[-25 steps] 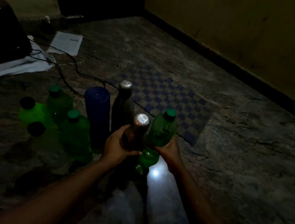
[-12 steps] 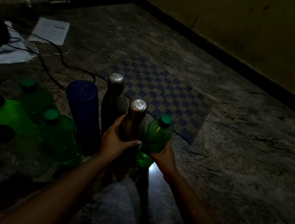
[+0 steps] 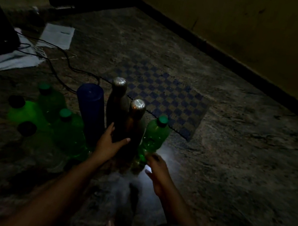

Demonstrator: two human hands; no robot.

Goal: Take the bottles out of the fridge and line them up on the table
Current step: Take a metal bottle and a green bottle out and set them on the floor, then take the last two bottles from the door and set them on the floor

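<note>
Several bottles stand close together on the dark stone floor. My left hand [image 3: 109, 141] curls around the lower body of a copper metal bottle [image 3: 136, 118] with a silver cap, thumb across its front. To its right stands a green plastic bottle [image 3: 157, 134]; my right hand [image 3: 156, 169] hovers just below its base, fingers apart, holding nothing. Behind the copper one are a darker metal bottle [image 3: 117, 97] and a tall blue bottle [image 3: 90, 106]. More green bottles [image 3: 69, 132] cluster at the left, some with black caps.
A blue checkered mat [image 3: 167, 96] lies just behind the bottles. A black cable [image 3: 64, 55] runs across the floor at the left, near a sheet of paper [image 3: 58, 36] and a white cloth [image 3: 3, 63]. A yellow wall [image 3: 258, 32] bounds the right side.
My right hand has let go of the green bottle and pulled back toward me. My left hand has slid down the copper bottle, which now stands on the floor.
</note>
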